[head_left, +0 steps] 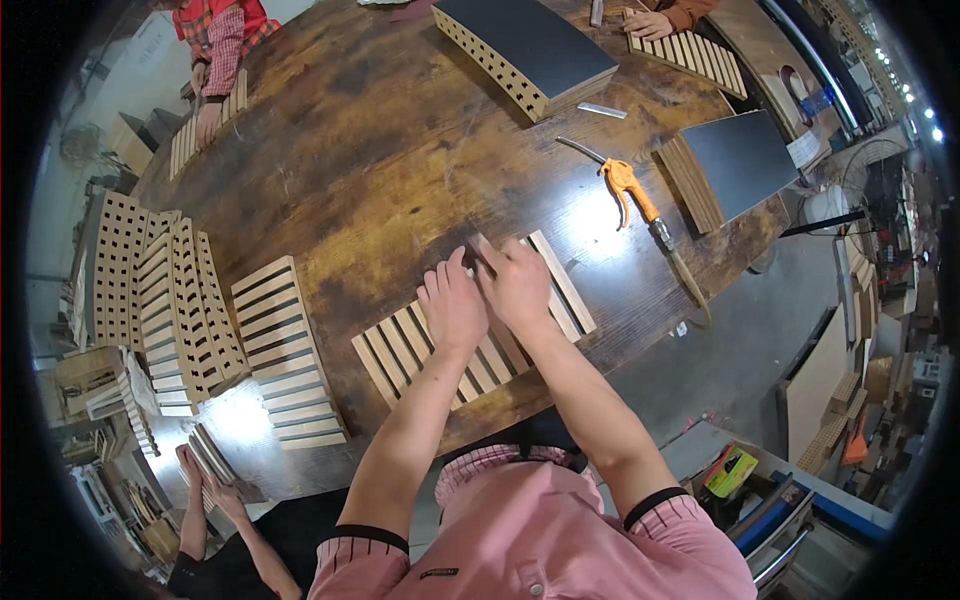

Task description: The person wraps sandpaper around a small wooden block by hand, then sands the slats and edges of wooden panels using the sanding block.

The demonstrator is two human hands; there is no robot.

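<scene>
A light wooden slatted panel (400, 345) with dark gaps lies in front of me near the table's close edge. My left hand (452, 303) rests over its middle slats, fingers bent and held together. Right beside it, my right hand (518, 285) is closed, its fingertips around a small dark piece (474, 254) at the panel's far edge. What that piece is I cannot make out. Between my wrists a browner strip (512, 345) runs along the slats. My hands hide the panel's middle.
An orange air blow gun (627, 180) with a hose lies to the right, near dark-topped boards (740, 165). A larger black-topped stack (535, 50) stands at the far side. Slatted panels (275, 350) and perforated panels (120, 270) are on the left. Co-workers' hands (650, 25) work around the table.
</scene>
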